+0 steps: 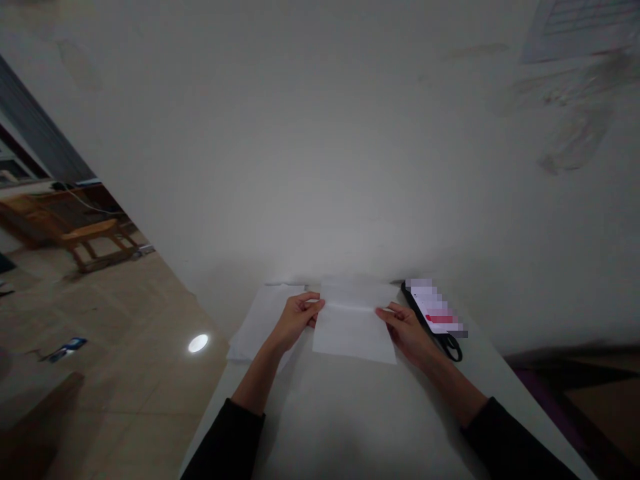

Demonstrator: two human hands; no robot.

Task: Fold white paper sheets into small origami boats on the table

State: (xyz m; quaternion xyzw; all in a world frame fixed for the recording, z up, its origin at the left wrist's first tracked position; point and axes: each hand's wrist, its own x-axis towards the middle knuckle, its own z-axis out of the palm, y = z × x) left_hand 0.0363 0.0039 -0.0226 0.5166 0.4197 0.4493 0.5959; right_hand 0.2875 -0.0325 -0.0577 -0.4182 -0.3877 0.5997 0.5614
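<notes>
A white paper sheet (pixel 354 332) lies on the white table (pixel 350 427), with a horizontal crease across its upper part. My left hand (pixel 297 321) pinches the sheet's left edge near that crease, and my right hand (pixel 406 333) pinches its right edge. Beneath and beside my left hand lies more white paper (pixel 261 321). To the right of my right hand, a phone (pixel 435 310) rests on the table with its screen pixelated. A black cord or strap (pixel 453 348) lies at its lower end.
A white wall (pixel 320 167) rises behind the table, with a printed sheet (pixel 580 27) at the upper right. The table's left edge drops to a tiled floor (pixel 140 393). Farther left stands a wooden chair (pixel 75 230).
</notes>
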